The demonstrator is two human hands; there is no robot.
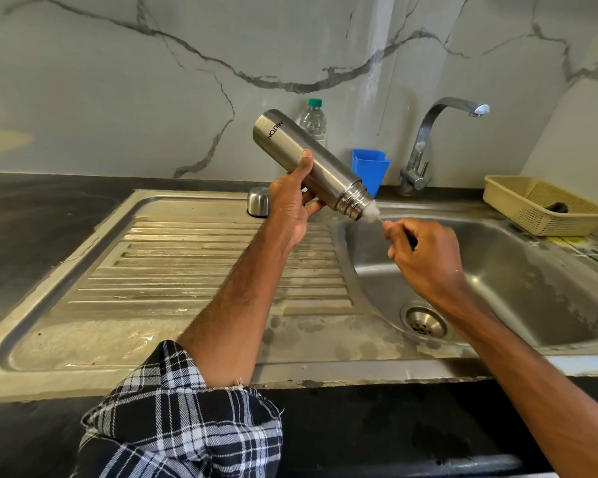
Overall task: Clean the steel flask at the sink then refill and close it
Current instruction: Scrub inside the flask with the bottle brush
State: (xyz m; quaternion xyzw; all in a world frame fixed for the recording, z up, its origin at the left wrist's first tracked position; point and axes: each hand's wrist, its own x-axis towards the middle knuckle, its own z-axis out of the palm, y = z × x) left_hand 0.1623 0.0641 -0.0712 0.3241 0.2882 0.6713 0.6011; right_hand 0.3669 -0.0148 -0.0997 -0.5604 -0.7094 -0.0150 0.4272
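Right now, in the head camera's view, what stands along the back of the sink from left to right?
Rounded steel cap → clear plastic bottle with green top → blue plastic cup → curved chrome tap → beige plastic basket.

Grey marble-look wall (118,81) with dark veins, rising behind the black stone desk (32,219); pale yellow light patch (1,141) above the desk's left end.
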